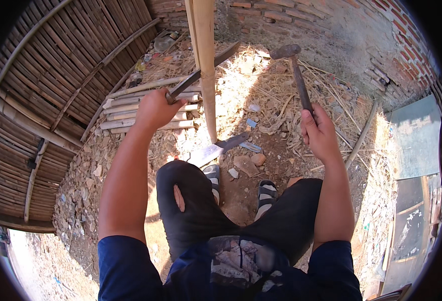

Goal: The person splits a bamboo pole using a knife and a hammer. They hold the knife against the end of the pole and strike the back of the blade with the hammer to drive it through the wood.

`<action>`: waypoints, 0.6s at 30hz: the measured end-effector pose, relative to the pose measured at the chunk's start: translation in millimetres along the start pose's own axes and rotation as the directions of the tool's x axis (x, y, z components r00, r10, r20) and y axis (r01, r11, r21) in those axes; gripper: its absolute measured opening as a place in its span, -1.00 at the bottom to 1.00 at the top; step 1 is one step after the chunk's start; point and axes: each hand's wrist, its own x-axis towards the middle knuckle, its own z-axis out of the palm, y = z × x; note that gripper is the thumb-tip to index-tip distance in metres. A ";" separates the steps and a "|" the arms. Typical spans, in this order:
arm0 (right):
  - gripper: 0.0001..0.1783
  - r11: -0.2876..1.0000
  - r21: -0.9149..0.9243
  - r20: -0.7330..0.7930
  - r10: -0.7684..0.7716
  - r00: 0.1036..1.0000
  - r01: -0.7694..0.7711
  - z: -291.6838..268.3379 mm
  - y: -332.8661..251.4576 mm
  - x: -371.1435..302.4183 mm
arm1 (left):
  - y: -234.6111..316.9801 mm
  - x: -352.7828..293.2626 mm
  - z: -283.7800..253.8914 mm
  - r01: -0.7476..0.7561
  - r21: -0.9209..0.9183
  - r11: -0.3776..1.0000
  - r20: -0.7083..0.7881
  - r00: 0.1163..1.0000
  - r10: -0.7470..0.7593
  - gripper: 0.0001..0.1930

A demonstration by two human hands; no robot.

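Note:
My left hand (156, 110) is closed round the handle of a long machete (187, 85). Its dark blade crosses an upright bamboo pole (207, 65), with the tip showing on the far side. The pole looks split along its upper part, and the blade seems to sit in that split, though the pole hides the blade's middle. On the right, my right hand (318, 128) grips the wooden handle of a hammer (299, 80). The hammer is raised, its rusty head up and apart from both blade and pole. The pole's foot meets the ground near a broad pale blade (208, 153) with a dark end.
Several cut bamboo lengths (148, 113) lie stacked behind my left hand. A slatted bamboo wall (45, 85) rises at left, a brick wall (326, 30) at the back and right. Straw, stones and brick pieces (246, 165) litter the ground before my sandalled feet (266, 196).

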 end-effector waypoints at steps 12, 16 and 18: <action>-0.51 0.814 -0.405 -0.043 -0.471 0.881 0.415 23.4 -106.1 19.4 | -14.2 -22.0 4.6 0.035 0.004 0.999 -0.047 0.998 -0.035 -0.58; -0.51 0.793 -0.513 -0.038 -0.403 0.914 0.329 47.4 -81.2 26.1 | -8.4 -21.1 1.6 0.042 -0.020 0.999 -0.013 0.999 -0.042 -0.59; -0.53 0.616 -0.741 0.129 -0.260 0.957 0.268 47.3 -60.5 33.0 | -1.1 -21.2 -1.9 0.026 -0.012 1.000 -0.009 1.000 -0.026 -0.60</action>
